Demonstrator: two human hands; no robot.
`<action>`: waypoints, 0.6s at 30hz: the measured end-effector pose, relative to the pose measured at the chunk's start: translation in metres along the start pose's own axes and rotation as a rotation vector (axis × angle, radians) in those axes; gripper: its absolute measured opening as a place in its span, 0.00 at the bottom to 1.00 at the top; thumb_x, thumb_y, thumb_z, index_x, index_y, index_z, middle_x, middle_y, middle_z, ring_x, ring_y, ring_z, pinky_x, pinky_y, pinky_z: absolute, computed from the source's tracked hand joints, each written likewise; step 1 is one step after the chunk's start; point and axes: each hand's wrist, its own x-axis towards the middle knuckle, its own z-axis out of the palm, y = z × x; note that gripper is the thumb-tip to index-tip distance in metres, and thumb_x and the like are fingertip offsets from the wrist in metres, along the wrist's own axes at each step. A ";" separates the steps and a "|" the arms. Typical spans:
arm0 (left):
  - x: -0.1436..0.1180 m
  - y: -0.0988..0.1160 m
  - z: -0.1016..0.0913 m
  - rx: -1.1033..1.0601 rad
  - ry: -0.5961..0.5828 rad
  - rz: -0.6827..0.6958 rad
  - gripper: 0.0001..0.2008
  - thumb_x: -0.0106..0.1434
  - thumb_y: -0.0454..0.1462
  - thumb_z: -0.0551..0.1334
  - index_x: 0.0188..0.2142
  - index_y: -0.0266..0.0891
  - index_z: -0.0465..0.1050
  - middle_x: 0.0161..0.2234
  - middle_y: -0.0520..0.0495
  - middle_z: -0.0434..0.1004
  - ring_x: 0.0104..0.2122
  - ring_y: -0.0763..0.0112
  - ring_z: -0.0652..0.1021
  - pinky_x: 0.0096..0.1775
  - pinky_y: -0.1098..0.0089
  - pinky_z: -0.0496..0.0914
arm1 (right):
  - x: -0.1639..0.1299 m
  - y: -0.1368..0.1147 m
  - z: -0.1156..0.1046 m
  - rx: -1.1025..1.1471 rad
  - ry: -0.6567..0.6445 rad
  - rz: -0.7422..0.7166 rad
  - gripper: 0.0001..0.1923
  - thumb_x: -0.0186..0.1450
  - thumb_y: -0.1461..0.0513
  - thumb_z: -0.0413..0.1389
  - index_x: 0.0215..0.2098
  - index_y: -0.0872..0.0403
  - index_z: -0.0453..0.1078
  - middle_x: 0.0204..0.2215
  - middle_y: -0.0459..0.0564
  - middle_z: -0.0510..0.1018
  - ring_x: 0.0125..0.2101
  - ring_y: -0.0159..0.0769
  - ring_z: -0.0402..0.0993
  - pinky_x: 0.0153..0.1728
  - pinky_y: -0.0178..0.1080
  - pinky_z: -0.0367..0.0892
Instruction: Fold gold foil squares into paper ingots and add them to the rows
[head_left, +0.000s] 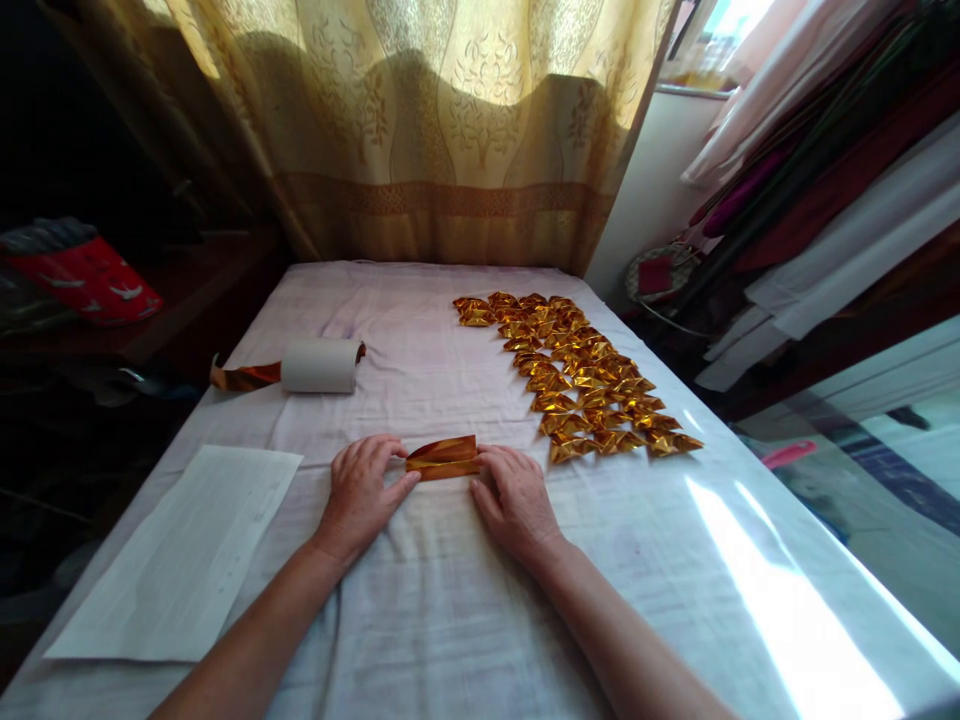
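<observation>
Since both ends likely need steadying, my left hand [364, 490] and right hand [517, 497] grasp one foil strip [444, 470], folded pieces [591, 381] ranked right of it.

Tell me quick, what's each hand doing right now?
Left hand: closed, holding the left end of the foil.
Right hand: fingers at the foil's right end; whether they grip it can't be told.
</observation>
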 end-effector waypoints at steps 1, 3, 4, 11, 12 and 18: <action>0.000 0.001 0.000 -0.017 0.006 -0.006 0.06 0.60 0.39 0.63 0.38 0.44 0.72 0.46 0.47 0.79 0.48 0.58 0.75 0.50 0.57 0.64 | 0.000 0.001 0.001 0.023 0.018 0.012 0.14 0.63 0.65 0.54 0.48 0.54 0.70 0.50 0.55 0.77 0.52 0.44 0.71 0.54 0.48 0.61; 0.000 0.002 0.000 -0.054 0.011 -0.008 0.04 0.60 0.38 0.63 0.36 0.44 0.71 0.45 0.47 0.80 0.48 0.58 0.75 0.51 0.56 0.63 | 0.001 0.002 0.003 0.063 0.052 0.052 0.17 0.63 0.64 0.54 0.50 0.55 0.68 0.49 0.56 0.78 0.50 0.45 0.72 0.53 0.49 0.62; 0.000 0.002 -0.001 -0.072 0.010 -0.005 0.03 0.60 0.38 0.63 0.35 0.44 0.70 0.44 0.48 0.80 0.47 0.58 0.75 0.51 0.56 0.63 | 0.001 0.003 0.004 0.084 0.066 0.073 0.19 0.63 0.63 0.54 0.52 0.55 0.67 0.48 0.56 0.78 0.49 0.45 0.73 0.53 0.49 0.63; 0.000 0.000 -0.001 -0.179 0.004 0.009 0.10 0.59 0.36 0.63 0.42 0.44 0.75 0.33 0.50 0.81 0.38 0.61 0.78 0.49 0.57 0.67 | 0.002 0.008 0.005 0.231 0.093 0.146 0.24 0.61 0.63 0.55 0.56 0.51 0.66 0.42 0.51 0.81 0.45 0.43 0.75 0.50 0.48 0.65; 0.000 -0.001 -0.002 -0.204 -0.005 0.017 0.12 0.59 0.36 0.63 0.44 0.44 0.75 0.32 0.51 0.81 0.37 0.62 0.78 0.49 0.58 0.68 | 0.002 0.009 0.004 0.236 0.090 0.146 0.23 0.61 0.63 0.56 0.55 0.51 0.68 0.41 0.50 0.81 0.43 0.43 0.75 0.49 0.48 0.66; 0.002 -0.006 -0.011 -0.424 -0.081 0.105 0.08 0.64 0.39 0.60 0.37 0.44 0.78 0.36 0.48 0.82 0.40 0.64 0.80 0.46 0.62 0.72 | 0.004 0.009 0.000 0.265 0.104 0.060 0.06 0.61 0.62 0.58 0.37 0.50 0.75 0.40 0.52 0.80 0.43 0.43 0.75 0.47 0.47 0.68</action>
